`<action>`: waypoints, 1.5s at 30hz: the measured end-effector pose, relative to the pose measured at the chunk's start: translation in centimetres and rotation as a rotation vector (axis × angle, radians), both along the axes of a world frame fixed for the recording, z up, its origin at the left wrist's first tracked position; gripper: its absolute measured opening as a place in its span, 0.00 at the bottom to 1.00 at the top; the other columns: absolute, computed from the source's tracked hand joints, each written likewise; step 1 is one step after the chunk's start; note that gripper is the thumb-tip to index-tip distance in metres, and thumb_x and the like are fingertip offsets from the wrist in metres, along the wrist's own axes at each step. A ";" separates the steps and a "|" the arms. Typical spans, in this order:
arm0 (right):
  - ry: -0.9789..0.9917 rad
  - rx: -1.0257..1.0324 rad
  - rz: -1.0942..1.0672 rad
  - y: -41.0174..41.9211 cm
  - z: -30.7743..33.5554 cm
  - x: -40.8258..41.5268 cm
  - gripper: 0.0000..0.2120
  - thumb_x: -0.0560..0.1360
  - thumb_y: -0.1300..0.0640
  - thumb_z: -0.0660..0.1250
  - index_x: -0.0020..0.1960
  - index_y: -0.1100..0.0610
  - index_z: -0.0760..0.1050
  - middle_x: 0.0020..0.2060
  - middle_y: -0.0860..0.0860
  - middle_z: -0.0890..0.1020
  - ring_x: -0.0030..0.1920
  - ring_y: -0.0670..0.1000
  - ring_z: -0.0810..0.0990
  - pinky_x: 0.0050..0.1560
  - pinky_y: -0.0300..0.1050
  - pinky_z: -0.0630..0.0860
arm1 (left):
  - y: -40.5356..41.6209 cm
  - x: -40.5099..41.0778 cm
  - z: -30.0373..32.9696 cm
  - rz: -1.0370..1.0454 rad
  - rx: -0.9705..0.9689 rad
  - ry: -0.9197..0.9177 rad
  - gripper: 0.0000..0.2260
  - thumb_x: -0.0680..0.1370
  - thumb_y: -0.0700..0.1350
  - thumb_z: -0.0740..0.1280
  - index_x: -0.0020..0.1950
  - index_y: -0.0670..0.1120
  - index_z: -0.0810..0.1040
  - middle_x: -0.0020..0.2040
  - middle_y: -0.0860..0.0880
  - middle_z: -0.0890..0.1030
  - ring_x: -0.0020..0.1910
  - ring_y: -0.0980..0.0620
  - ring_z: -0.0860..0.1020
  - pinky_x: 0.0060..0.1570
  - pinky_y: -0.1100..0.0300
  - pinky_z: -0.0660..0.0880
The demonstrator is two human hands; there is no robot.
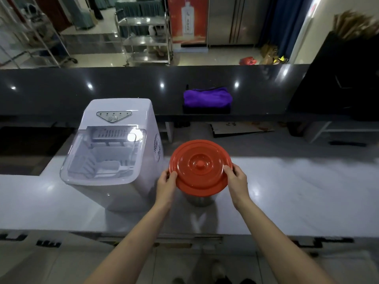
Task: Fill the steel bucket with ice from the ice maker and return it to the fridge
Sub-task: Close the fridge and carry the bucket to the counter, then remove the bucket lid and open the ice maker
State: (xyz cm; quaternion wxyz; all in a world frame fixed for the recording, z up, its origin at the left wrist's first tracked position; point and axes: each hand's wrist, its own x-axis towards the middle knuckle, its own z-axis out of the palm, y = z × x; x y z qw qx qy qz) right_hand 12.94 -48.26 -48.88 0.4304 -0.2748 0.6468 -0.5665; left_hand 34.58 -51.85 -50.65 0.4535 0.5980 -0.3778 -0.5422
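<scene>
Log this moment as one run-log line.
left hand + right hand: grip red lid | steel bucket: covered | ice maker: closed

Both forearms are bare from the bottom edge of the view up to the wrists, with no sleeve, cuff, watch or band showing on either. The left hand (166, 186) and right hand (238, 181) are bare too, without gloves or rings. At the bottom edge, dark shoe tips (231, 280) show faintly, too blurred to describe.
</scene>
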 end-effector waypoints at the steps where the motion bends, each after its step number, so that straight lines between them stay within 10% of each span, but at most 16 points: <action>1: -0.001 0.005 -0.011 0.0 0.0 0.0 0.11 0.83 0.54 0.67 0.64 0.53 0.81 0.54 0.48 0.86 0.55 0.46 0.83 0.52 0.38 0.77 | 0.0 0.0 0.0 -0.006 0.003 0.005 0.08 0.81 0.45 0.66 0.58 0.47 0.82 0.51 0.46 0.86 0.51 0.51 0.81 0.58 0.51 0.77; 6: 0.037 0.036 -0.018 -0.1 0.4 0.1 0.12 0.82 0.53 0.67 0.64 0.54 0.81 0.54 0.49 0.86 0.55 0.46 0.83 0.50 0.37 0.77 | -0.4 0.3 0.5 -0.056 0.028 0.028 0.21 0.71 0.54 0.67 0.61 0.48 0.81 0.55 0.45 0.85 0.56 0.49 0.82 0.62 0.49 0.77; 11: 0.135 0.050 -0.060 0.2 1.2 0.4 0.15 0.81 0.53 0.69 0.67 0.56 0.79 0.55 0.49 0.84 0.56 0.48 0.83 0.50 0.36 0.76 | -0.7 0.6 0.9 -0.098 0.034 0.029 0.10 0.77 0.48 0.67 0.56 0.49 0.81 0.50 0.46 0.84 0.51 0.49 0.79 0.57 0.51 0.76; 28: 1.078 -0.190 0.274 -2.1 3.2 2.9 0.14 0.77 0.55 0.74 0.61 0.56 0.82 0.56 0.50 0.82 0.60 0.51 0.75 0.64 0.41 0.70 | -0.7 0.0 1.8 -0.060 0.003 -0.010 0.07 0.82 0.42 0.65 0.58 0.47 0.79 0.51 0.47 0.83 0.48 0.51 0.79 0.53 0.54 0.76; 45: 1.142 -0.077 0.455 -4.1 3.3 2.6 0.16 0.80 0.45 0.70 0.63 0.54 0.82 0.56 0.49 0.80 0.62 0.51 0.71 0.69 0.46 0.69 | -1.0 -0.5 2.9 -0.038 -0.053 -0.086 0.11 0.84 0.47 0.60 0.56 0.47 0.80 0.48 0.49 0.83 0.47 0.51 0.79 0.47 0.55 0.73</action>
